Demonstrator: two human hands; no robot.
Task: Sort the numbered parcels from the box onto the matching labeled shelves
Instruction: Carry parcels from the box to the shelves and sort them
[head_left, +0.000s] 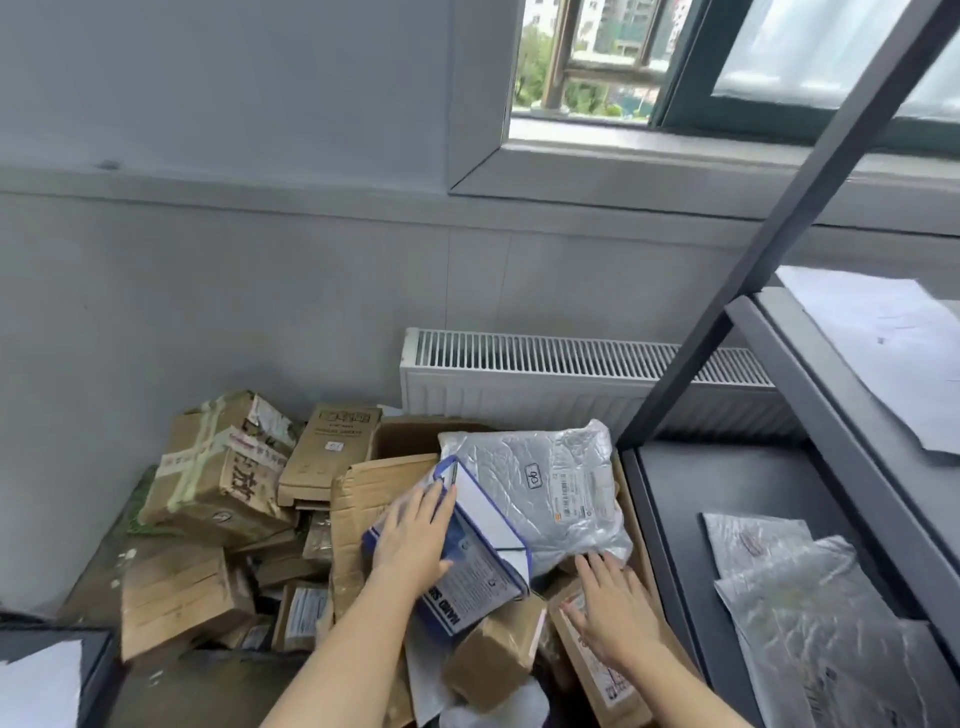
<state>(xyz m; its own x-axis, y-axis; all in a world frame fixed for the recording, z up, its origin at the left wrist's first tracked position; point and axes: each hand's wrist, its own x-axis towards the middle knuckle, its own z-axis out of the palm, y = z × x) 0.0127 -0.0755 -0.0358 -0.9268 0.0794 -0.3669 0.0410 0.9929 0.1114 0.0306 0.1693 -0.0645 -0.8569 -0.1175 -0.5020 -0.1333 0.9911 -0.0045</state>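
cardboard, plastic film and painted metal by a radiator.
brown parcels (218, 478) were matt, creased cardboard with tape; the grey mailer (545, 488) was glossy, wrinkled plastic; the blue-and-white carton (478, 561) looked smooth; shelves (748, 493) were matt grey metal.

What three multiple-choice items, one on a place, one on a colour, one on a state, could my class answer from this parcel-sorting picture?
1. Where is the radiator?
A. under the window
B. on the shelf
C. in the box

2. What colour trims the white box under the left hand?
A. red
B. blue
C. green

3. How is the right hand?
A. clenched in a fist
B. fingers spread on a brown parcel
C. lifting a silver bag

Answers: 1 A, it is mounted on the wall below the sill; 2 B, blue edges show; 3 B, straight fingers lie on cardboard.
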